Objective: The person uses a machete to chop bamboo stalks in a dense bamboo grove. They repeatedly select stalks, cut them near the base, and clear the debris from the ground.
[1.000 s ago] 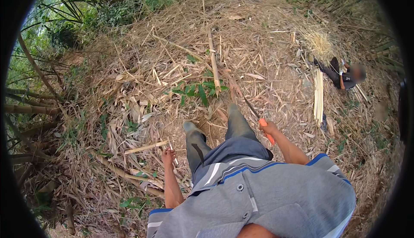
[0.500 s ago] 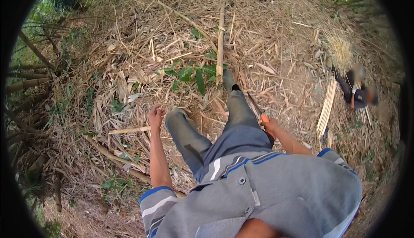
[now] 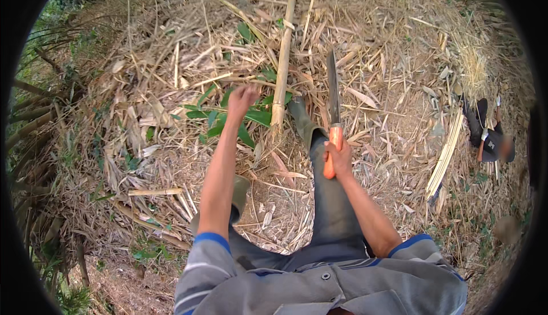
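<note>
In my right hand I grip the orange handle of a machete, closed around it. Its long dark blade points away from me, above my right boot. My left hand is stretched forward over green leaves, a short way left of a bamboo pole. Its fingers are loosely bent and somewhat blurred, with nothing seen in them. The pole lies lengthwise ahead of me, its near end by my right boot.
Dry bamboo leaves and husks cover the slope. A thinner stick slants toward the pole. At right lies a bundle of split strips, near another person. Bamboo stems stand at left; a short cut piece lies nearby.
My left hand has moved forward and right toward the pole. My right hand has brought the machete up from beside my leg, blade now pointing ahead. My legs have shifted.
</note>
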